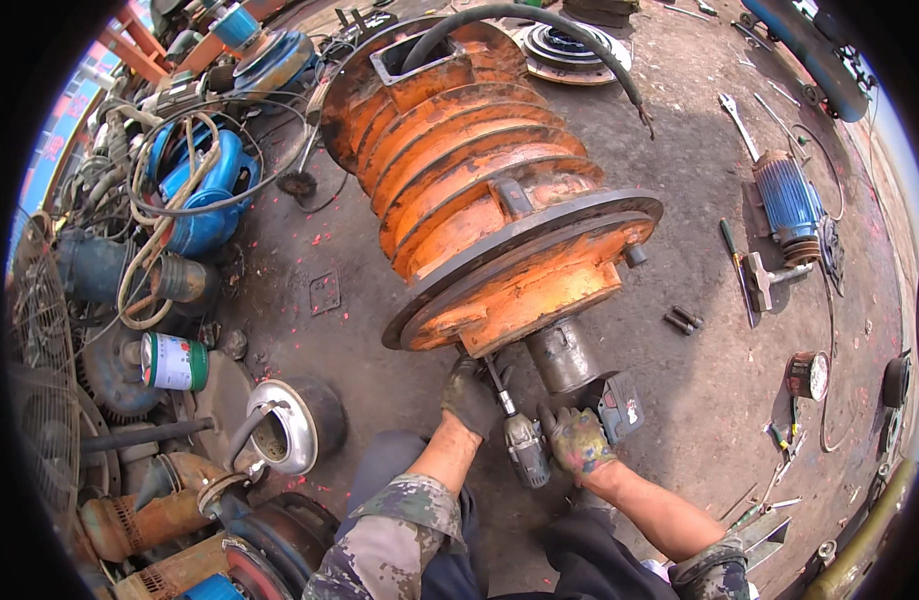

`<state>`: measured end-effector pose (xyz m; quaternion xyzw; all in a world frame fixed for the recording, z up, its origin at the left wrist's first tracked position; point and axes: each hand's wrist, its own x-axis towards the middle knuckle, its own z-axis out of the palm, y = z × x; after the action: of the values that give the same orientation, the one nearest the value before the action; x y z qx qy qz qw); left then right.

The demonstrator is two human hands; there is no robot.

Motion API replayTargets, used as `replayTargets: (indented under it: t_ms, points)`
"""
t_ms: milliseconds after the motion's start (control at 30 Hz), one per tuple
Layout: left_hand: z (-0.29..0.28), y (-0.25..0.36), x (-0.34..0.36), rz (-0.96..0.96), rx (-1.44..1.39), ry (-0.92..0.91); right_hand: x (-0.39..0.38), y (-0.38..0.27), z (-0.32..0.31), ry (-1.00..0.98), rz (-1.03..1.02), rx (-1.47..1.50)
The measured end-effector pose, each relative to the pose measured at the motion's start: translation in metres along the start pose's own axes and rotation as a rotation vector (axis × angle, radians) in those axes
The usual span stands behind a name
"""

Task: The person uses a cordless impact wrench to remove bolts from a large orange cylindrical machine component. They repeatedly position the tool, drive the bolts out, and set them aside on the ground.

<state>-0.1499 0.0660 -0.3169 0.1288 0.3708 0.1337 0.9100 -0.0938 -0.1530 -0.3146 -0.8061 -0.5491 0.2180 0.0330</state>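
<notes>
Bright daylight, sun came from the right; tin point(808, 376) cast its shadow lower-left. Floor point(699, 390) was sunlit at right, shaded mid-frame. Orange housing point(539, 300) caught strong highlights. Centre was mostly sharp, rim softer; straight edges bowed, corners went black.

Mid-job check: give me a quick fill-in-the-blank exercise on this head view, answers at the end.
1. The right hand grips the power tool, and the ribbed housing ahead is mainly ____ in colour.
2. The blue motor lies to the ____ of that housing.
3. The white-and-green can is to the ____ of the left hand.
4. The sleeves have a ____ pattern.

Missing words: orange; right; left; camouflage.
</notes>
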Motion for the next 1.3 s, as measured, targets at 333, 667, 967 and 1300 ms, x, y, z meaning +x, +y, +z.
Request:
replayTargets:
  t_ms: [333,667,967,1300]
  points:
    - [-0.009,-0.014,0.01,0.06,0.225,0.097,-0.026,0.012,-0.008,0.009,-0.036,0.126]
    - [-0.078,-0.034,0.018,0.041,0.858,0.102,-0.081,0.062,0.018,0.065,0.122,0.203]
    - [0.041,-0.113,-0.032,-0.166,0.992,0.083,-0.135,0.121,0.027,0.043,0.409,0.177]
    - [0.088,-0.18,-0.074,-0.205,1.218,-0.358,-0.143,0.073,-0.019,0.431,0.616,1.232]
